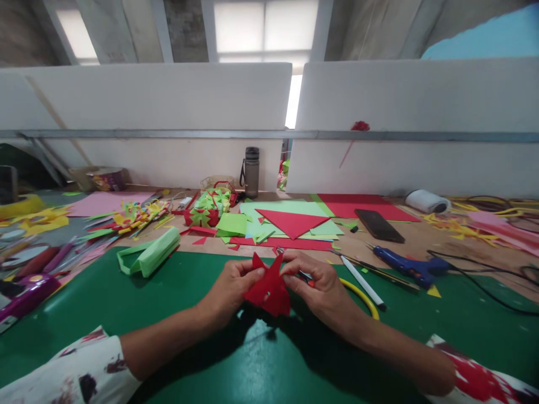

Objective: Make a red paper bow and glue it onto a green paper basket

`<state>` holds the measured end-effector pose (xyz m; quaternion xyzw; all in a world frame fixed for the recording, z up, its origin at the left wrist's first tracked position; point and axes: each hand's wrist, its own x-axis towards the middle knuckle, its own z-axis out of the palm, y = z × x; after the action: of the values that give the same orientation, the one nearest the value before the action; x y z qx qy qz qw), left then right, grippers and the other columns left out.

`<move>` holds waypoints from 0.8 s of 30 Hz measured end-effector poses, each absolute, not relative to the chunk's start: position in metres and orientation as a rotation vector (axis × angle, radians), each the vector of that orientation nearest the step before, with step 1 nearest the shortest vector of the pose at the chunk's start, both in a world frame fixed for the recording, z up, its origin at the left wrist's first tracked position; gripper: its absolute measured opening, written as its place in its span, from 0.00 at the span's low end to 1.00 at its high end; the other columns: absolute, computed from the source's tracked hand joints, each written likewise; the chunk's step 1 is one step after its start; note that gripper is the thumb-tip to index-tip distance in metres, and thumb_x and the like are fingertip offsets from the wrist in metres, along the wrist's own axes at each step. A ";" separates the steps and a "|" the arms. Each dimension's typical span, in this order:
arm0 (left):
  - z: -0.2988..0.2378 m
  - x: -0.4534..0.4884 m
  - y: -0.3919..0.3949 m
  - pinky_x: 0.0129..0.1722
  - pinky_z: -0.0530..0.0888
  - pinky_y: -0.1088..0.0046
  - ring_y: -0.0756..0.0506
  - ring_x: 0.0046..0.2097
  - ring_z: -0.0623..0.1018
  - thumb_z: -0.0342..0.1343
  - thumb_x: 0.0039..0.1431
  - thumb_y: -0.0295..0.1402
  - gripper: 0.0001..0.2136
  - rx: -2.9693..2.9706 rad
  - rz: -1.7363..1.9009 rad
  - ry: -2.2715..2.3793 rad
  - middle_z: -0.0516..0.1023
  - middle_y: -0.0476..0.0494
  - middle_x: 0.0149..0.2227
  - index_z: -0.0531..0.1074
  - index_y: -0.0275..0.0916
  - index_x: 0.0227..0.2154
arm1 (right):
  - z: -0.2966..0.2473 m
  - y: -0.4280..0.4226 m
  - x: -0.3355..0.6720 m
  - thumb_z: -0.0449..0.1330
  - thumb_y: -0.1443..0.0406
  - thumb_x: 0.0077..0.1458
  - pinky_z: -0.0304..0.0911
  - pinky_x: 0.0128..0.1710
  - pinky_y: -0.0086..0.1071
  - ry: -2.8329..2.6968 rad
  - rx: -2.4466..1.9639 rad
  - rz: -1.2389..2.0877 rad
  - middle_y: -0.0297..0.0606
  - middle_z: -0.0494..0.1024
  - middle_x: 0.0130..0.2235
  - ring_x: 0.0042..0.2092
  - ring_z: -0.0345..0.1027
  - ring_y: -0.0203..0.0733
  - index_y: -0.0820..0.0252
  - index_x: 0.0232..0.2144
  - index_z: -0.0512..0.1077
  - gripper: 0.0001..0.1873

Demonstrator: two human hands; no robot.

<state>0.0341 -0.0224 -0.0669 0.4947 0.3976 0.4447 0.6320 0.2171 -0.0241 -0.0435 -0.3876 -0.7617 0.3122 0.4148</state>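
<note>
Between both hands, a red cut paper shape point(269, 287) was pinched: left hand point(231, 289) fingers closed on its left edge, right hand point(316, 286) fingers on its right. Below them, green table mat point(177, 314) lay open.

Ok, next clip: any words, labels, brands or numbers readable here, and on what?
None is readable.
Printed tub: colourful print, too blurred to read.
Grey bottle, blue glue gun, phone: no legible marking.
Blank: red paper cut-out held by left hand and right hand.
</note>
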 end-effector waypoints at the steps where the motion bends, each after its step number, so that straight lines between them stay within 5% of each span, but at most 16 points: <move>1: -0.065 0.031 -0.019 0.25 0.69 0.76 0.51 0.24 0.73 0.59 0.50 0.41 0.14 1.175 1.017 0.988 0.77 0.43 0.26 0.75 0.32 0.32 | -0.042 -0.024 0.217 0.57 0.65 0.55 0.58 0.47 0.33 -1.894 -0.996 0.799 0.37 0.75 0.41 0.45 0.67 0.41 0.57 0.27 0.71 0.06; 5: -0.053 0.007 0.006 0.22 0.69 0.75 0.51 0.20 0.71 0.56 0.47 0.38 0.10 1.354 0.975 1.311 0.72 0.48 0.20 0.71 0.34 0.26 | -0.036 -0.023 0.216 0.54 0.62 0.56 0.60 0.33 0.30 -1.782 -1.137 1.010 0.31 0.69 0.27 0.30 0.62 0.36 0.58 0.26 0.66 0.09; 11: -0.043 -0.045 0.040 0.26 0.70 0.70 0.43 0.26 0.75 0.55 0.45 0.33 0.06 1.657 0.930 1.656 0.73 0.45 0.21 0.72 0.35 0.24 | -0.042 -0.026 0.216 0.52 0.64 0.50 0.61 0.23 0.27 -1.980 -1.212 1.455 0.29 0.67 0.21 0.22 0.65 0.34 0.58 0.25 0.64 0.04; 13: -0.045 -0.053 0.043 0.36 0.71 0.64 0.36 0.39 0.76 0.56 0.46 0.32 0.10 1.777 0.981 1.782 0.78 0.38 0.33 0.73 0.34 0.32 | -0.044 -0.026 0.217 0.53 0.67 0.47 0.58 0.20 0.26 -2.112 -1.220 1.514 0.29 0.67 0.19 0.20 0.63 0.34 0.59 0.23 0.65 0.03; 16: -0.051 -0.049 0.037 0.50 0.65 0.57 0.34 0.54 0.68 0.53 0.53 0.33 0.18 2.104 1.082 1.845 0.72 0.32 0.52 0.69 0.35 0.47 | -0.045 -0.025 0.222 0.54 0.71 0.45 0.54 0.21 0.25 -2.276 -1.207 1.367 0.28 0.67 0.20 0.22 0.60 0.33 0.60 0.21 0.66 0.05; 21: -0.064 -0.023 -0.006 0.46 0.71 0.67 0.42 0.46 0.76 0.44 0.63 0.33 0.14 2.748 0.736 1.189 0.79 0.37 0.42 0.75 0.37 0.40 | -0.044 -0.026 0.228 0.55 0.73 0.47 0.48 0.23 0.27 -2.413 -1.202 1.022 0.28 0.64 0.21 0.24 0.55 0.33 0.60 0.21 0.67 0.07; 24: -0.071 -0.021 -0.033 0.58 0.62 0.60 0.38 0.59 0.67 0.49 0.62 0.42 0.21 2.829 0.284 0.830 0.71 0.33 0.55 0.69 0.35 0.53 | -0.046 -0.031 0.233 0.54 0.72 0.49 0.48 0.24 0.27 -2.462 -1.208 0.921 0.28 0.65 0.21 0.24 0.56 0.34 0.59 0.22 0.68 0.07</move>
<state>-0.0212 -0.0334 -0.0710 0.9513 0.2791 0.0955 0.0898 0.2332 -0.0306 -0.0457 -0.4143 -0.8444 0.3160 0.1241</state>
